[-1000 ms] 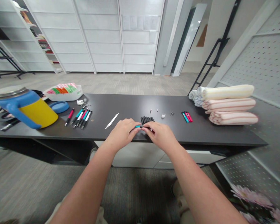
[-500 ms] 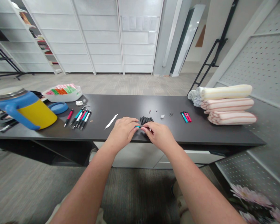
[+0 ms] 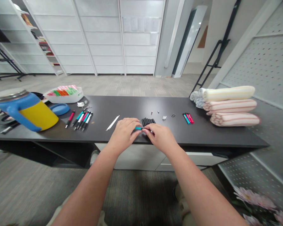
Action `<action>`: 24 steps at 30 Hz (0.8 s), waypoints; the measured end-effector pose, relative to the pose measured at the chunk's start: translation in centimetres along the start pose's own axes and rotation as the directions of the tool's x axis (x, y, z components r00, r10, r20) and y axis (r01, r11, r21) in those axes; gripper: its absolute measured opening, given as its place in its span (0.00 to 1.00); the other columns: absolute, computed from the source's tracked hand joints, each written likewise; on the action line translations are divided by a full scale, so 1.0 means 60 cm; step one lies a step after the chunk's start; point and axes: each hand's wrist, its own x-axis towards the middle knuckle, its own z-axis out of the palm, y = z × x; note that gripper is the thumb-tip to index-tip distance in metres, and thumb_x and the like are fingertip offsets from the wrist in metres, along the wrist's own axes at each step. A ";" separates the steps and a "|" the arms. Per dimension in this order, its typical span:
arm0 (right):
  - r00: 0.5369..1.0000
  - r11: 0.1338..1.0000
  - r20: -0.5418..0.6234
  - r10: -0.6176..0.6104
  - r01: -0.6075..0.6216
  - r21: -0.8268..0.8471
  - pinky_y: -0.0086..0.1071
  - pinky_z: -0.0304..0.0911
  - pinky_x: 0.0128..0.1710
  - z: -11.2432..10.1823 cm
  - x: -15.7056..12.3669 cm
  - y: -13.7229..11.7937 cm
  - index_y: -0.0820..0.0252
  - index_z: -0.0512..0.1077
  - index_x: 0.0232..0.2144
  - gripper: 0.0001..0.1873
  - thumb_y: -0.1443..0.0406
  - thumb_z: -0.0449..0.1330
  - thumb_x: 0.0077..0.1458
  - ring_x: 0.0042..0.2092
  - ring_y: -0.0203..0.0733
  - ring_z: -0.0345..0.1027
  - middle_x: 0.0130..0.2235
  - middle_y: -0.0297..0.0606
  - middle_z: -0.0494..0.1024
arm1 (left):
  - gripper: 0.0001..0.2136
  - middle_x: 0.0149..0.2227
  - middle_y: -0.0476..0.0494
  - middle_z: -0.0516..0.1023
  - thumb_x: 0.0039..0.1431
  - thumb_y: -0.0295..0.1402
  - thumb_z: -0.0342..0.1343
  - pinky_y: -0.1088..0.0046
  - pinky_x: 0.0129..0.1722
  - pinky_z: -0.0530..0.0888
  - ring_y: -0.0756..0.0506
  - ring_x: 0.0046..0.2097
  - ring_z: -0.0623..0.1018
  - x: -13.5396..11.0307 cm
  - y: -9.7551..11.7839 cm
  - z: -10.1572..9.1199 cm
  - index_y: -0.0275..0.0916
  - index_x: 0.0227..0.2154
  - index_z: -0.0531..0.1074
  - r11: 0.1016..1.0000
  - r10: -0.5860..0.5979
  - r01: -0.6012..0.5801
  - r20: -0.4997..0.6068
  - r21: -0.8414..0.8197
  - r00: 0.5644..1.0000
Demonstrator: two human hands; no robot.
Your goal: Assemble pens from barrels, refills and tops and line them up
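Observation:
Between my two hands, near the front edge of the dark desk, lies a teal and black pen. My left hand is closed on its teal part, fingers curled over it. The fingers of my right hand pinch the black end. Just beyond my fingertips, several black pen grips lie side by side. White refill tubes rest left of my left hand. Small white pieces, springs and tiny metal tips are scattered farther back. Teal and pink pen barrels lie to the right.
Several assembled pens lie at the left, beside a yellow and blue mug and its blue lid. Behind stands a white basket of colourful packets. Rolled towels are stacked on the desk's right end.
More of the teal part shows between my hands now, as my left thumb and fingers have shifted slightly apart. Both hands stay in nearly the same place.

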 end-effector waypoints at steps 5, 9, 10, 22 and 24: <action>1.000 1.000 -0.009 0.003 -0.003 0.009 0.34 0.65 0.40 0.001 -0.001 0.002 0.56 0.78 0.41 0.10 0.60 0.58 0.72 0.42 0.44 0.79 0.42 0.38 0.85 | 0.07 0.56 0.43 0.80 0.72 0.31 0.55 0.55 0.59 0.69 0.40 0.58 0.76 -0.001 0.001 0.001 0.43 0.47 0.76 1.000 0.017 -0.017 0.014 0.009 1.000; 1.000 1.000 -0.002 0.003 -0.003 0.014 0.33 0.65 0.40 0.000 -0.001 0.000 0.56 0.77 0.41 0.11 0.60 0.57 0.72 0.42 0.43 0.78 0.41 0.39 0.85 | 0.07 0.56 0.41 0.80 0.69 0.32 0.59 0.55 0.59 0.69 0.40 0.59 0.76 -0.002 0.000 0.001 0.43 0.48 0.74 1.000 -0.015 0.015 -0.019 -0.015 1.000; 1.000 1.000 -0.008 0.009 -0.009 0.015 0.33 0.65 0.40 0.000 -0.001 -0.001 0.56 0.77 0.41 0.11 0.60 0.57 0.72 0.41 0.43 0.78 0.41 0.38 0.84 | 0.09 0.57 0.41 0.79 0.70 0.33 0.58 0.54 0.60 0.69 0.39 0.60 0.76 -0.002 -0.001 0.001 0.43 0.51 0.74 1.000 -0.015 0.015 -0.019 -0.018 1.000; 0.998 0.998 0.000 0.058 -0.058 0.014 0.33 0.63 0.38 -0.002 -0.003 -0.006 0.55 0.77 0.40 0.09 0.59 0.59 0.71 0.40 0.43 0.78 0.40 0.37 0.84 | 0.05 0.49 0.44 0.84 0.70 0.32 0.59 0.56 0.54 0.72 0.41 0.52 0.79 -0.003 -0.012 0.008 0.43 0.44 0.78 0.999 0.013 -0.014 -0.030 -0.032 0.999; 0.998 0.998 0.007 0.064 -0.064 0.020 0.33 0.63 0.38 -0.002 -0.004 -0.008 0.55 0.77 0.40 0.09 0.59 0.59 0.70 0.39 0.43 0.77 0.39 0.37 0.84 | 0.05 0.49 0.44 0.85 0.70 0.33 0.59 0.56 0.54 0.72 0.41 0.51 0.79 -0.005 -0.012 0.009 0.43 0.44 0.79 1.000 0.023 -0.024 -0.045 -0.019 0.999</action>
